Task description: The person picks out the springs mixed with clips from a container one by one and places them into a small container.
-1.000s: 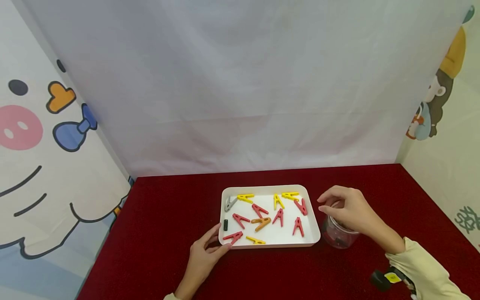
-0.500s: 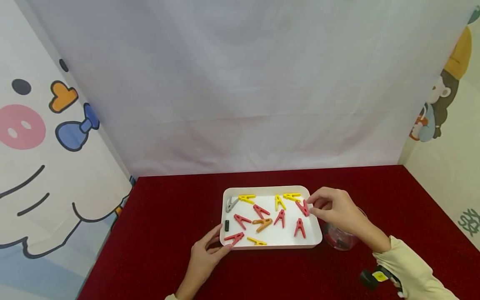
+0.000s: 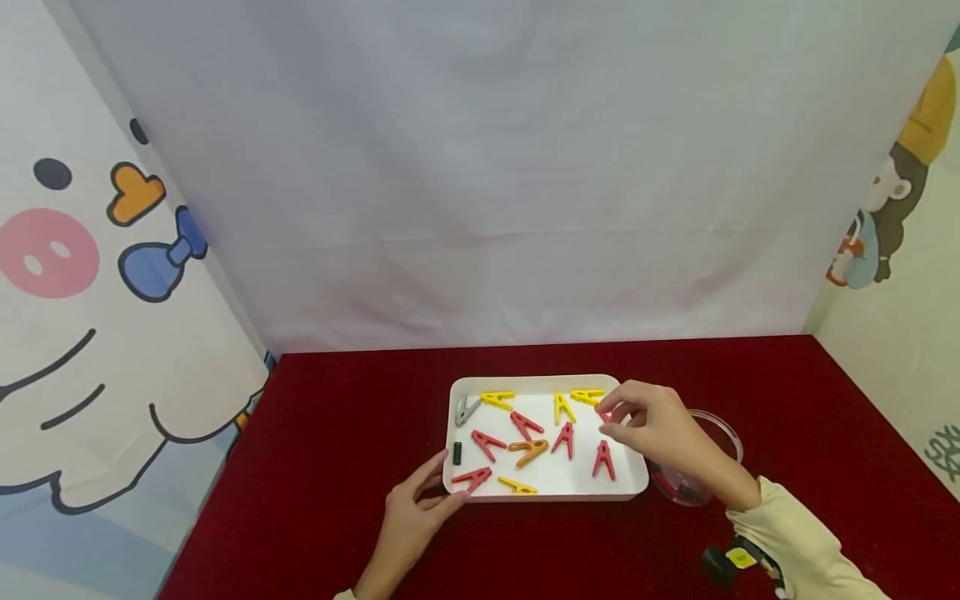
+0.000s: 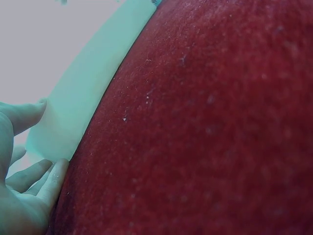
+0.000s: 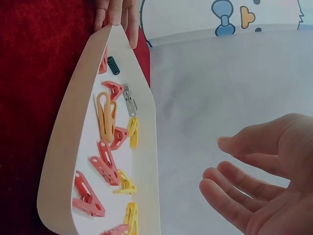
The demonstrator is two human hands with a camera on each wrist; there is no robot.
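Note:
A shallow white tray [image 3: 555,479] holds several loose clothes pegs: red pegs [image 3: 566,437], yellow pegs [image 3: 562,407], an orange peg [image 3: 529,450] and a grey peg [image 3: 467,410]. A small dark ribbed cylinder [image 3: 457,453] lies at the tray's left end. With thumb and fingers, my left hand [image 3: 414,523] grips the tray's front left corner. Over the right part of the tray hovers my right hand [image 3: 651,417], thumb and fingers apart and nothing between them, as the right wrist view shows. It partly hides a red peg [image 3: 603,413] below it.
To the tray's right stands a clear jar [image 3: 686,492], partly behind my right forearm, with red and dark bits inside. A dark red cloth [image 3: 352,433] covers the table. A pale curtain [image 3: 480,208] hangs behind, with printed cartoon panels [image 3: 82,333] at the sides.
My right hand has moved left from above the jar to over the tray's right side. My left hand keeps its place at the tray corner. The head view has shifted slightly.

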